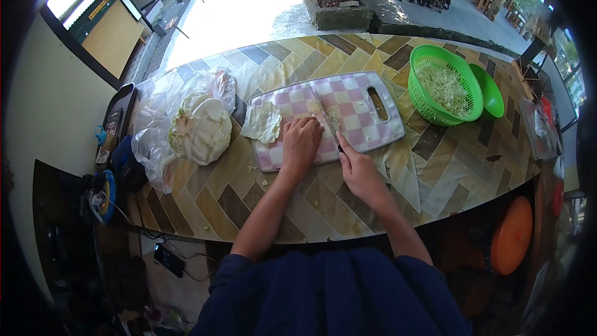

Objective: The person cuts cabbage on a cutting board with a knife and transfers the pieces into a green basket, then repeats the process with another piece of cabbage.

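On a pink-and-white checked cutting board (357, 96), my left hand (303, 142) presses down with its fingers curled over cabbage that is mostly hidden beneath them. My right hand (359, 171) grips the dark handle of a knife (328, 112), whose blade lies just right of my left fingertips. Fine cabbage shreds (334, 119) cling beside the blade. A loose cabbage leaf (262, 122) rests at the board's left end. Further left, a partly cut head of cabbage (202, 129) sits against a clear plastic bag (152, 143).
A green colander (418, 90) holding shredded cabbage (443, 89) stands right of the board, with a green bowl (491, 94) behind it. A dark tray (118, 112) lies at the table's left edge. Below the table are an orange stool (512, 235) and a phone (169, 260) with a cable.
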`<state>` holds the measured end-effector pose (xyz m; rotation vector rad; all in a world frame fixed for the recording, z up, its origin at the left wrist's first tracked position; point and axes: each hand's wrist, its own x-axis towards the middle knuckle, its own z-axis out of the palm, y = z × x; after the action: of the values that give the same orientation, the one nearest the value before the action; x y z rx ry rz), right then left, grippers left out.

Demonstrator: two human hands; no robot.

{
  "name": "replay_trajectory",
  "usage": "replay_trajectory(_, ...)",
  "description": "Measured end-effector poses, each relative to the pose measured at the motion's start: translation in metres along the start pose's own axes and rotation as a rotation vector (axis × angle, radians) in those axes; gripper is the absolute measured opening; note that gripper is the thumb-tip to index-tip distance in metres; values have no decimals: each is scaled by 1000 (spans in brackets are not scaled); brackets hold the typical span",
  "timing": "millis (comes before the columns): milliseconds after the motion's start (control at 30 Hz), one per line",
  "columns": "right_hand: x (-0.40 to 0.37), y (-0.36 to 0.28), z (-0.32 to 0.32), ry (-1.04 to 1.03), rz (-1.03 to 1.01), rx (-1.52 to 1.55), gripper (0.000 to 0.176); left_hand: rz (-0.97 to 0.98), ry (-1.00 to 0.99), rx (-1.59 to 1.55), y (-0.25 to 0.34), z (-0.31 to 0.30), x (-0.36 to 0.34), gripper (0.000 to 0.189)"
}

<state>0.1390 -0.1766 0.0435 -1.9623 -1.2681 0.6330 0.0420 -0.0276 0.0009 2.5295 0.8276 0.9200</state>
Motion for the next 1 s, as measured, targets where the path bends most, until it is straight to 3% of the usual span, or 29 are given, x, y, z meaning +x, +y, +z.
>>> replay_trajectory(200,-7,8,9,106,-164,180,48,75,-43,-46,-9,-7,-1,15)
replay_trajectory(367,-20,-8,11,33,-137,60,51,63,-118,-59,-14,-12,5,18)
replay_trajectory(700,-28,-23,19,-15,-7,-131,52,80,-46,-54,-14,-8,4,8)
replay_trajectory(1000,-7,-18,38,49,-7,-126,53,94,-50,-122,-18,-8,6,8)
